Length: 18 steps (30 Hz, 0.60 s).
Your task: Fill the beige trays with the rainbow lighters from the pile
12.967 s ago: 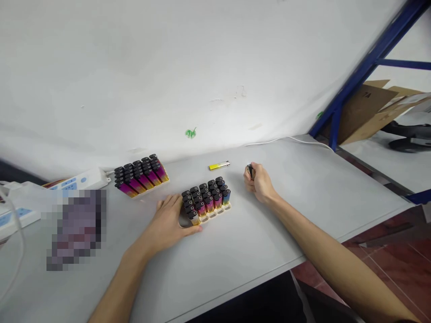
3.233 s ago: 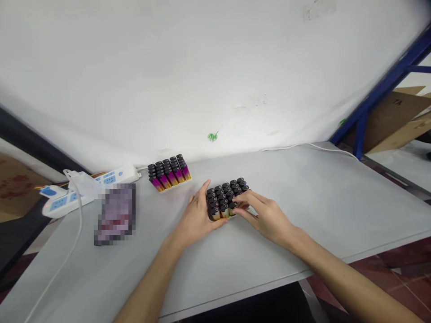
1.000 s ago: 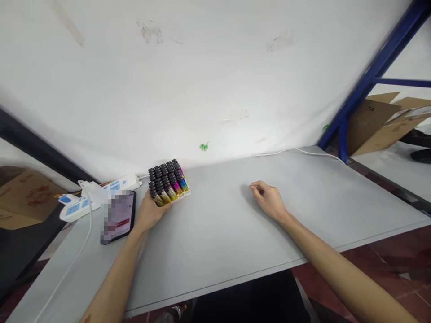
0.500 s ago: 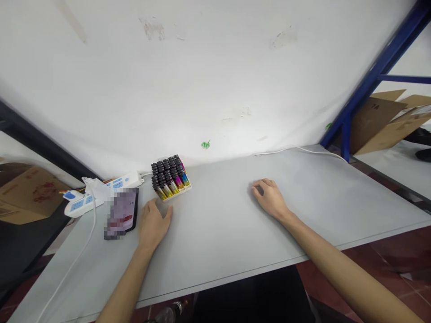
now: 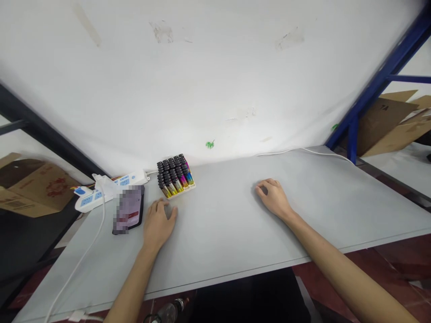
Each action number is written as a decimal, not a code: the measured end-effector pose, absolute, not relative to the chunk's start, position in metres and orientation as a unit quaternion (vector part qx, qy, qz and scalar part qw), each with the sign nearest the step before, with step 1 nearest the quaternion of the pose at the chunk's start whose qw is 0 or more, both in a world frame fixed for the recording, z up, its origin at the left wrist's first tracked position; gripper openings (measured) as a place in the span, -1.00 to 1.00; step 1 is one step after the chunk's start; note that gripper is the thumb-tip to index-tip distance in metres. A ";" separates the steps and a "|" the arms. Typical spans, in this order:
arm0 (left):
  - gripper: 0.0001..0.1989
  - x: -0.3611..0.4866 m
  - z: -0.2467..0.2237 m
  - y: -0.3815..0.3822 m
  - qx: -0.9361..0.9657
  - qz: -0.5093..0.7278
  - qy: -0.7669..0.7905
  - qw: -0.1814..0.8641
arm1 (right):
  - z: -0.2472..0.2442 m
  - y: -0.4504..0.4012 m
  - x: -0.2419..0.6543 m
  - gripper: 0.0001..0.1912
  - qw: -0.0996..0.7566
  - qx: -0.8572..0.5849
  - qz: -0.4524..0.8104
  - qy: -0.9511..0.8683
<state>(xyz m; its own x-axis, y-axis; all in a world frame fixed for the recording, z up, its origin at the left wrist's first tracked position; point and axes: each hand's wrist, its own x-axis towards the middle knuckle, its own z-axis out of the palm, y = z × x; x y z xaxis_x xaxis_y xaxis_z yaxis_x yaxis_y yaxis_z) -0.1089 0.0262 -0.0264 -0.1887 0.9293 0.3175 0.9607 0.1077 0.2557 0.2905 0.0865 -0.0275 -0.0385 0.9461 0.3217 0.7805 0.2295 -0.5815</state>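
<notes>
A block of several rows of upright lighters (image 5: pixel 175 175), with black tops and rainbow-coloured bodies, stands in a cream tray (image 5: pixel 183 190) near the back of the table. My left hand (image 5: pixel 159 224) rests palm down just in front of the tray, with its fingertips close to the tray's corner and holding nothing. Farther right, my right hand (image 5: pixel 273 197) lies on the bare tabletop with its fingers loosely curled. Nothing shows in it, and it is well apart from the lighters.
The grey table (image 5: pixel 222 233) ends at a white wall behind and a front edge below. A blurred phone (image 5: pixel 129 209) and white power strip (image 5: pixel 111 194) lie left of the tray, with a white cable along the back. A blue steel rack (image 5: pixel 370 96) and cardboard stand beyond the right corner.
My left hand has drawn back from the tray towards me, no longer touching the lighters. My right hand has barely moved. The view has shifted slightly.
</notes>
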 end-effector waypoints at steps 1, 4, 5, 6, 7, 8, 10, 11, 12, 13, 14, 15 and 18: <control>-0.65 -0.109 -0.027 0.026 -0.636 -0.205 -0.743 0.038 | -0.028 0.086 0.291 -0.74 0.335 -0.606 0.123 -0.710; -0.65 -0.109 -0.027 0.026 -0.635 -0.204 -0.744 0.037 | -0.030 0.086 0.291 -0.74 0.337 -0.606 0.124 -0.710; -0.65 -0.109 -0.027 0.026 -0.635 -0.203 -0.745 0.037 | -0.030 0.086 0.291 -0.75 0.336 -0.607 0.124 -0.709; -0.64 -0.109 -0.027 0.026 -0.634 -0.203 -0.745 0.037 | -0.030 0.086 0.292 -0.75 0.335 -0.608 0.124 -0.709; -0.64 -0.108 -0.027 0.026 -0.634 -0.203 -0.746 0.038 | -0.030 0.086 0.292 -0.75 0.333 -0.609 0.122 -0.709; -0.65 -0.108 -0.028 0.026 -0.634 -0.202 -0.746 0.039 | -0.031 0.086 0.292 -0.75 0.331 -0.610 0.119 -0.710; -0.64 -0.108 -0.028 0.025 -0.636 -0.201 -0.744 0.042 | -0.031 0.087 0.292 -0.75 0.327 -0.609 0.111 -0.714; -0.64 -0.108 -0.028 0.025 -0.637 -0.200 -0.743 0.044 | -0.031 0.087 0.292 -0.76 0.325 -0.609 0.109 -0.715; -0.64 -0.108 -0.028 0.025 -0.639 -0.199 -0.742 0.046 | -0.031 0.088 0.292 -0.76 0.324 -0.610 0.108 -0.715; -0.64 -0.108 -0.028 0.025 -0.640 -0.199 -0.741 0.047 | -0.031 0.088 0.292 -0.76 0.322 -0.610 0.109 -0.715; -0.64 -0.108 -0.028 0.025 -0.641 -0.198 -0.740 0.049 | -0.031 0.088 0.292 -0.75 0.321 -0.611 0.110 -0.715; -0.64 -0.108 -0.028 0.024 -0.641 -0.198 -0.740 0.050 | -0.031 0.088 0.291 -0.75 0.320 -0.613 0.111 -0.714; -0.63 -0.108 -0.028 0.025 -0.642 -0.196 -0.739 0.051 | -0.031 0.087 0.291 -0.76 0.317 -0.618 0.110 -0.711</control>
<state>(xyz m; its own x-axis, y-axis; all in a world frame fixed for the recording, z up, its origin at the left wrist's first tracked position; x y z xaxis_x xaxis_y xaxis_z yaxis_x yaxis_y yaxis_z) -0.1080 0.0247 -0.0281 -0.1696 0.9299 0.3265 0.9696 0.0981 0.2242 0.2911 0.0875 -0.0312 -0.0358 0.9484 0.3151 0.8092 0.2125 -0.5477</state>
